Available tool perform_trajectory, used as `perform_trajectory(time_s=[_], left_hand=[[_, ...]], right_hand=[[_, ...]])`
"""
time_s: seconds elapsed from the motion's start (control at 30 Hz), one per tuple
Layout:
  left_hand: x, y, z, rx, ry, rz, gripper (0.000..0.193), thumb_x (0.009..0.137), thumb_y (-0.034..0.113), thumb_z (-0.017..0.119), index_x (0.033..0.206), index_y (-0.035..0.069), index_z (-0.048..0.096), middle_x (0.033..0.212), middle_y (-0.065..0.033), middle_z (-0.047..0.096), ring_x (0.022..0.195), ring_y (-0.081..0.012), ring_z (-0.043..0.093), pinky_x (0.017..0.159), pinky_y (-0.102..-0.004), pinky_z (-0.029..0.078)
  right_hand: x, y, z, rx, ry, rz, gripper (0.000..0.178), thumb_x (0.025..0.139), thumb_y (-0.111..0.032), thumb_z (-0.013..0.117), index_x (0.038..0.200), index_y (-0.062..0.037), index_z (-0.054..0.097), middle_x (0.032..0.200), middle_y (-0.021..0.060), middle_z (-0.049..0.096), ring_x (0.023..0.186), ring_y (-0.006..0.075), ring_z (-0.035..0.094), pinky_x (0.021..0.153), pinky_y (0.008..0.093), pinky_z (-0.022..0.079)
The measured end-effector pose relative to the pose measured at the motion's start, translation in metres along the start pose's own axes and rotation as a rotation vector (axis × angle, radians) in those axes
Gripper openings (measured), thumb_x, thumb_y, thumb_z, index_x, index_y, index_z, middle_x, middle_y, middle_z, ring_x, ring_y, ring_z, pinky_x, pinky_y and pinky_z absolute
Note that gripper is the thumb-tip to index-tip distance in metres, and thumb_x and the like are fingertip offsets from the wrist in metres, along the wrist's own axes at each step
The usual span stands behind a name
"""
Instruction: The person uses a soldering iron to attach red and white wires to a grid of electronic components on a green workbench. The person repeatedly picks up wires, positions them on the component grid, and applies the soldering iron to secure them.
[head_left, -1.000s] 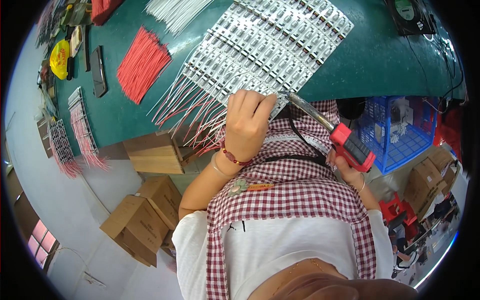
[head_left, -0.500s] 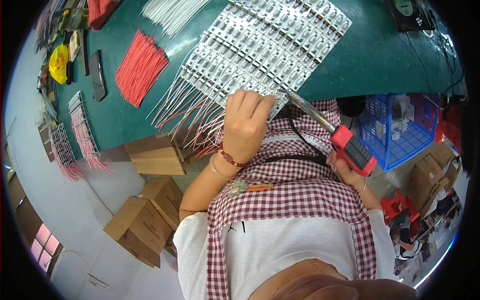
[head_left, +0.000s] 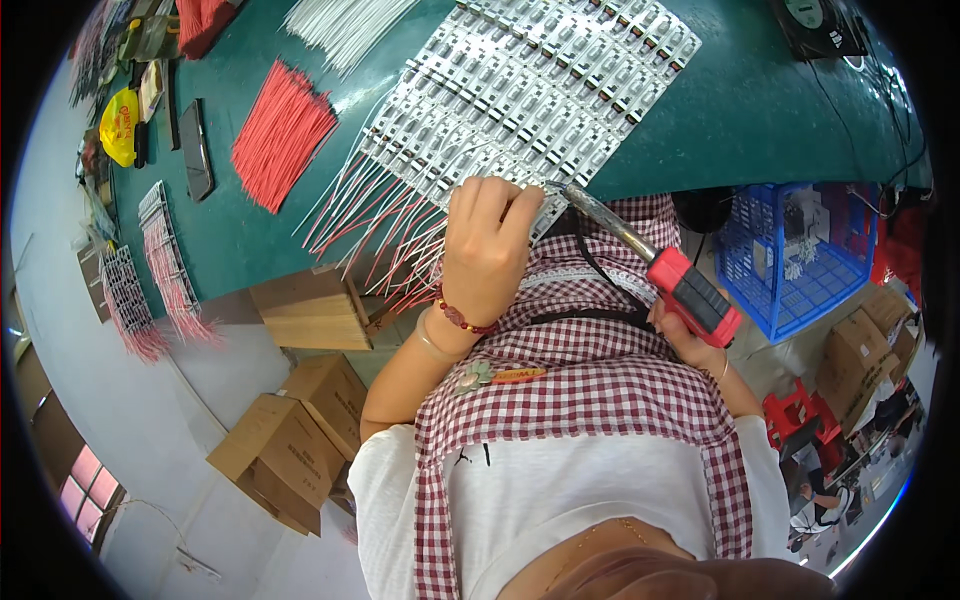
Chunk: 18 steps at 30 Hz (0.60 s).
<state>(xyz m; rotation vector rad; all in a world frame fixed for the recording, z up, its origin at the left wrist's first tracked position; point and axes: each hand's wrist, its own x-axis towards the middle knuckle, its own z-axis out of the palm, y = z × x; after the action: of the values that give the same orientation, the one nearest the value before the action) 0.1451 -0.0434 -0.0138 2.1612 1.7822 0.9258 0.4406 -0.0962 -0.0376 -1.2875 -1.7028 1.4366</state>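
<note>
A soldering iron (head_left: 655,255) with a red and black handle is in my right hand (head_left: 687,338), whose fingers wrap its underside. Its metal tip rests close by the fingertips of my left hand (head_left: 487,235), at the near edge of a white panel of small circuit boards (head_left: 530,90). My left hand is closed in a pinch over that edge; what lies between its fingertips is hidden. Red and white wires (head_left: 385,225) run from the panel's left near edge and hang over the table's front, partly behind my left hand.
On the green table (head_left: 740,130) lie bundles of red wires (head_left: 282,137) and white wires (head_left: 345,30), a phone (head_left: 196,150) and wired board strips (head_left: 165,250). A blue crate (head_left: 790,260) stands below at right. Cardboard boxes (head_left: 285,450) sit on the floor at left.
The soldering iron and my right hand have shifted slightly left, bringing the tip nearer my left fingertips. My left hand and the panel have moved a little to the left.
</note>
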Motion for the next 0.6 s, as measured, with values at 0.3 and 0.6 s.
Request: perform_trajectory(time_s=[0.3,0.6], left_hand=[[0.000,-0.001,0.002,0.007,0.005,0.010,0.024,0.069,-0.008,0.066,0.089,0.004,0.068,0.077,-0.0068,0.053,0.073,-0.0242,0.054,0.063,-0.0350,0.044],[-0.003,0.006,0.003,0.066,0.061,0.000,0.022,0.070,-0.007,0.070,0.089,0.004,0.068,0.075,-0.0057,0.051,0.070,-0.0233,0.052,0.061,-0.0345,0.042]], right_hand=[[-0.002,-0.005,-0.003,-0.016,0.012,-0.059,0.016,0.079,-0.010,0.069,0.092,-0.0005,0.068,0.079,0.0105,0.066,0.063,0.0245,0.065,0.056,0.0329,0.051],[-0.008,0.003,-0.007,0.084,0.022,-0.005,0.012,0.079,-0.004,0.066,0.090,0.0002,0.067,0.075,0.0096,0.066,0.062,0.0216,0.065,0.057,0.0312,0.051]])
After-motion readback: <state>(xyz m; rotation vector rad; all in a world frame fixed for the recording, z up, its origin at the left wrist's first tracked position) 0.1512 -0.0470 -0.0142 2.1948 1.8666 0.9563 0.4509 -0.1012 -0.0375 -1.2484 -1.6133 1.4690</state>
